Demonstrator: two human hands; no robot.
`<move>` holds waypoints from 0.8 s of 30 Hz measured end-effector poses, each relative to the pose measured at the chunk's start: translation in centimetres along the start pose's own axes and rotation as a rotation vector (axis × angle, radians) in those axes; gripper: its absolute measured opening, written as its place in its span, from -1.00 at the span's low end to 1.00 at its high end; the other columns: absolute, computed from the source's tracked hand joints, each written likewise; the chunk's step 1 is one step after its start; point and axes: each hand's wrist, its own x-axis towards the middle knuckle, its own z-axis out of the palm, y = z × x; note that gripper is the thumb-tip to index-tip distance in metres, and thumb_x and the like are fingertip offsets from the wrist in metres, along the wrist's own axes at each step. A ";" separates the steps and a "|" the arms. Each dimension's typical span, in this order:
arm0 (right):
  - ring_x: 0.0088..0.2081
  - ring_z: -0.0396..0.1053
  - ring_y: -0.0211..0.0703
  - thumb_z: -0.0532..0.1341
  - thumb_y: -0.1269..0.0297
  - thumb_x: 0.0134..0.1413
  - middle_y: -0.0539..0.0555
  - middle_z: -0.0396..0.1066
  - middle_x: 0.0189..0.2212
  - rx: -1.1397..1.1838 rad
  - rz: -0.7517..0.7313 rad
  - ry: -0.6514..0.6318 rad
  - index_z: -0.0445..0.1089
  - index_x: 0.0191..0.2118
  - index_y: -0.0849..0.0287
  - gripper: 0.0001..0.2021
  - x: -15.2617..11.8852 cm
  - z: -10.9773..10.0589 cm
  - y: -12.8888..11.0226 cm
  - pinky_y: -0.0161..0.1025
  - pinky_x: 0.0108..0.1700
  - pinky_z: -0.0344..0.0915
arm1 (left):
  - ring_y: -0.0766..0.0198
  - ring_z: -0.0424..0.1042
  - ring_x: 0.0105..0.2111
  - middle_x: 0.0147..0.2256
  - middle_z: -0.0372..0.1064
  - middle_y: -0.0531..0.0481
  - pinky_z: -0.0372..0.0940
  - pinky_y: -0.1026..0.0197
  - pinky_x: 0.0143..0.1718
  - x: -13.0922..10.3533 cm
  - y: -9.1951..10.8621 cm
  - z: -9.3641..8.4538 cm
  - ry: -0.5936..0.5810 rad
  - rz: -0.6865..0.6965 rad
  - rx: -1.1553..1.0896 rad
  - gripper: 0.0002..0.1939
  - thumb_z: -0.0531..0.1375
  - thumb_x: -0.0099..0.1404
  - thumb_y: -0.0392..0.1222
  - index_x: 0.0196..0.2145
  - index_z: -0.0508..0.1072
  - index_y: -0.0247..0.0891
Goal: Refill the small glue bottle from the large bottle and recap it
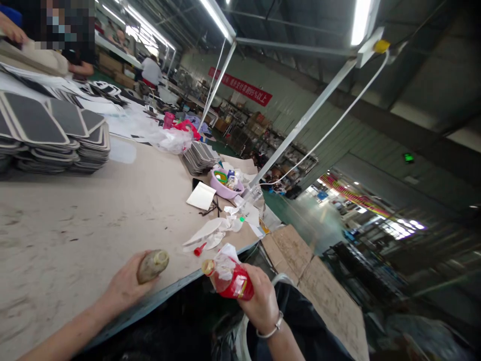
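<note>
1. My left hand (126,286): grip closed around a brownish plastic squeeze bottle (152,265), over the beige bench (75,225) edge.
2. My right hand (259,301): grip clasping a red plastic-wrapped bottle (229,278), just off the bench.

Factory hall under strip lights

A long beige worktable (75,220) runs beneath fluorescent tubes (359,20); a red banner (240,86) hangs on the grey wall (300,105).

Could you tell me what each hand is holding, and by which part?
The left hand wraps the body of a small beige bottle. The right hand holds a red bottle around its lower body, its open mouth pointing left.
</note>
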 end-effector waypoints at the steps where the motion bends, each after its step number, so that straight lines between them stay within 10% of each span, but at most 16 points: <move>1: -0.14 0.51 0.02 0.22 0.46 -0.12 0.18 0.54 -0.14 -0.042 -0.039 -0.010 0.33 0.04 0.16 -0.51 0.3 -0.5 0.4 -0.03 -0.09 0.49 | -0.12 0.39 0.01 0.01 0.37 -0.22 0.27 0.00 0.10 -0.2 0.4 0.2 -0.063 0.041 -0.046 -0.38 0.17 0.20 0.06 0.09 0.22 -0.40; 6: -0.06 0.49 0.07 0.19 0.47 -0.05 0.23 0.53 -0.07 -0.185 -0.184 -0.121 0.28 0.10 0.19 -0.49 1.4 -1.4 1.4 0.04 -0.03 0.47 | 0.02 0.43 -0.03 -0.02 0.42 -0.12 0.31 0.15 0.05 0.3 1.7 1.1 -0.342 0.191 -0.182 -0.45 0.25 0.16 -0.03 0.06 0.31 -0.31; 24: -0.07 0.45 0.05 0.12 0.47 0.05 0.23 0.52 -0.08 -0.372 -0.353 -0.258 0.30 0.11 0.27 -0.55 4.4 0.7 -0.1 0.01 -0.09 0.44 | -0.01 0.43 -0.03 -0.02 0.42 -0.14 0.30 0.04 0.07 1.9 -0.5 1.8 -0.396 0.262 -0.256 -0.39 0.27 0.02 -0.16 0.06 0.31 -0.27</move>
